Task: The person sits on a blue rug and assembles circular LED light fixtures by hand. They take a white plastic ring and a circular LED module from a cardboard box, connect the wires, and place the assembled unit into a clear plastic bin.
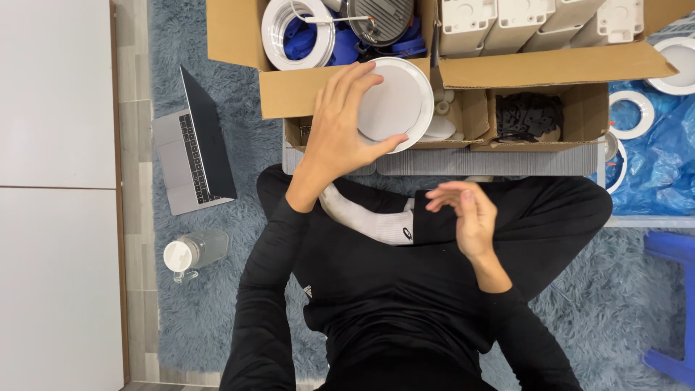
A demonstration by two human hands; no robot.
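My left hand (339,129) holds a round white disc with a raised rim (397,103) by its edge, above a small open cardboard box (478,116) in front of me. My right hand (467,215) hovers over my crossed legs with its fingers loosely curled and nothing in it. I sit cross-legged in black clothes and white socks on a grey-blue shaggy rug (188,318).
A larger cardboard box (235,36) behind holds white rings, blue parts and white plastic housings (507,22). A laptop (192,145) lies open at left, a clear bottle (192,253) below it. White rings on blue plastic sheet (662,159) at right; a blue stool (677,253).
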